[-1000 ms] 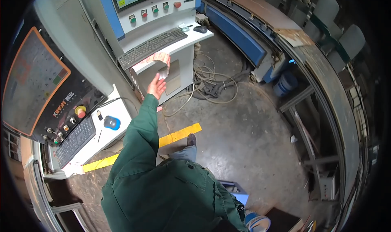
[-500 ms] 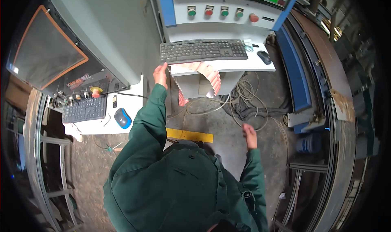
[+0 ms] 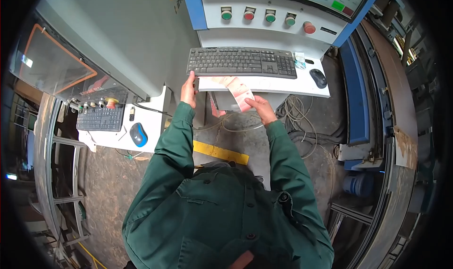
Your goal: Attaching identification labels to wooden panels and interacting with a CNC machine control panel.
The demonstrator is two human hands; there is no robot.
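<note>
At the front left corner of the black keyboard, my left hand grips its edge with the fingertips. A pink and white pleated paper strip comes out from beneath the keyboard's front edge and hangs over the white shelf. My right hand pinches this strip between thumb and fingers near its lower right part. Another pink length of it dangles lower left, below the shelf. The part under the keyboard is hidden.
A black mouse lies right of the keyboard, below a panel with push buttons. On the left, a white side shelf carries a second keyboard and a blue-black mouse. Coiled cables lie on the floor.
My right hand has come up from the lower right and taken hold of the pink paper strip, whose loop is drawn straighter. My left hand stays at the keyboard's corner.
</note>
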